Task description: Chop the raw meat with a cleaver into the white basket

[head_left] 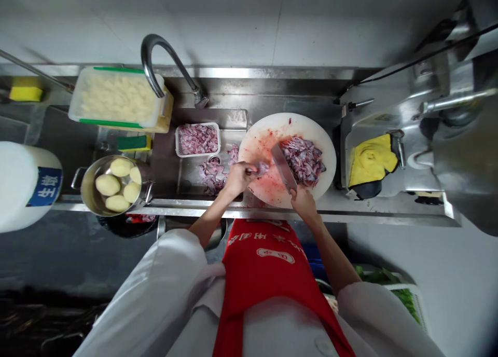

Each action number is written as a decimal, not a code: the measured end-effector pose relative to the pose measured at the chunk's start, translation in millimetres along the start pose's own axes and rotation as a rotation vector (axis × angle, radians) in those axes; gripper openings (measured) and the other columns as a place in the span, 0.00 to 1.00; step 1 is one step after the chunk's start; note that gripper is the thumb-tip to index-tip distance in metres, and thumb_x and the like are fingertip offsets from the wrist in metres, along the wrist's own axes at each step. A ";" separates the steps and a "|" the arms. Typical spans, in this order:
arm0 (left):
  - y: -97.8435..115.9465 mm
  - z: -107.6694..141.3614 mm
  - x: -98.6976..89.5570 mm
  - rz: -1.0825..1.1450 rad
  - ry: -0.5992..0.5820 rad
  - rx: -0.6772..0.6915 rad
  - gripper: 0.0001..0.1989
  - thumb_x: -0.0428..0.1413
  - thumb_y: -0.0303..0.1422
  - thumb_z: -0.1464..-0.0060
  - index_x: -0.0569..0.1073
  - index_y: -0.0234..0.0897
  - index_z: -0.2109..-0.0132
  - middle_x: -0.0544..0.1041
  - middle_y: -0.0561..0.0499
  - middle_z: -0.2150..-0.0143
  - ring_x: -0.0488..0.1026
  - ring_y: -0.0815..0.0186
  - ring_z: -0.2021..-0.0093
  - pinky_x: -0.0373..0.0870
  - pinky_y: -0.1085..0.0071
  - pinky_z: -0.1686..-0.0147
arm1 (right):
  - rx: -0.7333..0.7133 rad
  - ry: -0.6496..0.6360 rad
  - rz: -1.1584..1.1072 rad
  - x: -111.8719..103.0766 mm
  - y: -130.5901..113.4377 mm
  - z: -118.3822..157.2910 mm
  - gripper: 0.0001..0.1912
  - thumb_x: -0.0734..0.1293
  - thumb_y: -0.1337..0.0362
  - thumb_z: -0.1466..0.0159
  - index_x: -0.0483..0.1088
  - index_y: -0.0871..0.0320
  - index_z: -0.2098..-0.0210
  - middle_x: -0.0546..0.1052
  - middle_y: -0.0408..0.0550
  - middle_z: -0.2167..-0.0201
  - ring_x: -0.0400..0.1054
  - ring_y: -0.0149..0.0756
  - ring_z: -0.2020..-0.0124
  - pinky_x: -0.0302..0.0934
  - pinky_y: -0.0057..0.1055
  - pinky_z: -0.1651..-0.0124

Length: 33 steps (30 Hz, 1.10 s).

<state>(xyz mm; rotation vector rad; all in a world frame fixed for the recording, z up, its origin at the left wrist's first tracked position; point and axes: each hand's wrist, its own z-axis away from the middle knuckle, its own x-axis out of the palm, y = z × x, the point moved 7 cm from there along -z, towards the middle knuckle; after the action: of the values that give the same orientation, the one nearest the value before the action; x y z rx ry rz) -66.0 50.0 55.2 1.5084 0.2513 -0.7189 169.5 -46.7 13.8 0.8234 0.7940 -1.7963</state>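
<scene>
Pale wall (233, 30) backs a long steel counter (369, 218), with a sink (235, 117) let into it under a curved tap (144, 56). Just right of the sink lies a round white cutting board (272, 124), stained red around the middle. On its right half sits a heap of purplish cut meat (305, 160), and that looks to be the thing being worked.

The right hand (304, 202) is wrapped around the handle end of a broad knife (285, 169), whose blade stands slantwise against the heap's left side. The left hand (238, 180) has its fingertips together on a small piece of meat (262, 168), just left of the blade, though blur hides the exact hold. More meat lies loose in the sink (213, 176), near a filled white basket (178, 145).

Judging by this, the step in hand is cutting, piece by piece, with the sink holding uncut stock. The next move calls for the piece laid flat, a firm hold on the slippery meat, and left fingertips well clear of the edge.
</scene>
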 end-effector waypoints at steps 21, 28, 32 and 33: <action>-65.7 23.4 52.4 -0.187 -0.052 0.248 0.14 0.64 0.33 0.45 0.76 0.37 0.51 0.74 0.43 0.51 0.70 0.55 0.50 0.68 0.60 0.48 | 0.027 0.020 -0.009 3.3 1.9 -6.9 0.15 0.57 0.61 0.26 0.67 0.65 0.47 0.78 0.62 0.55 0.73 0.45 0.52 0.58 0.32 0.55; -62.4 37.7 66.7 -0.045 0.085 0.243 0.09 0.61 0.33 0.41 0.76 0.36 0.54 0.75 0.43 0.53 0.71 0.57 0.50 0.69 0.61 0.47 | -0.040 0.104 0.028 -8.3 -30.2 3.2 0.18 0.53 0.60 0.25 0.66 0.64 0.45 0.78 0.61 0.57 0.75 0.45 0.56 0.60 0.34 0.55; -65.9 37.6 65.5 -0.019 0.130 0.246 0.08 0.61 0.34 0.40 0.77 0.36 0.55 0.76 0.44 0.54 0.72 0.58 0.50 0.69 0.60 0.47 | -0.083 0.022 0.063 -4.3 -56.6 2.1 0.18 0.53 0.61 0.25 0.67 0.64 0.45 0.79 0.62 0.57 0.75 0.44 0.56 0.61 0.33 0.55; -66.7 37.7 65.3 -0.013 0.133 0.249 0.08 0.61 0.34 0.40 0.77 0.36 0.55 0.77 0.44 0.54 0.72 0.58 0.50 0.69 0.60 0.47 | -0.088 0.012 0.075 -6.6 -59.8 2.1 0.17 0.53 0.61 0.25 0.67 0.64 0.46 0.79 0.61 0.58 0.75 0.44 0.56 0.61 0.33 0.55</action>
<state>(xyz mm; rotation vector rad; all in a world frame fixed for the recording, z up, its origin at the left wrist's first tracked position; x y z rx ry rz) -64.1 2.3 -33.4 1.7960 0.2798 -0.6799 115.1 -26.2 29.5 0.7972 0.8330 -1.6801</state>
